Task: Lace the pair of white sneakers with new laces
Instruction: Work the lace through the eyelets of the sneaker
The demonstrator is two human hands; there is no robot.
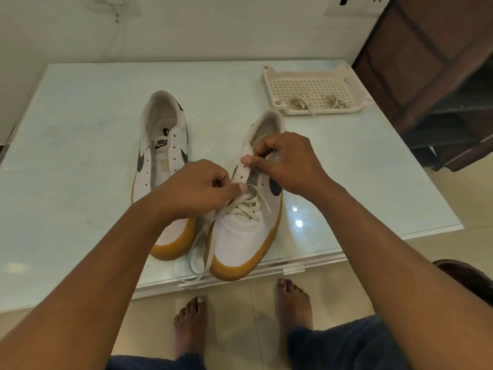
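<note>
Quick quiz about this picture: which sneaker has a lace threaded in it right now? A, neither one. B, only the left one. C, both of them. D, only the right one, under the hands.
D: the lace crisscrosses the lower eyelets of the right sneaker, while the left sneaker shows only bare eyelets.

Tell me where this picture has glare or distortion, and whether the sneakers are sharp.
Head view: two glare spots on the glass tabletop beside the half-laced sneaker; wide-angle distortion enlarges the forearms toward the lower corners; focus is sharp enough to read NIKE on the unlaced sneaker; shadows are soft.
</note>
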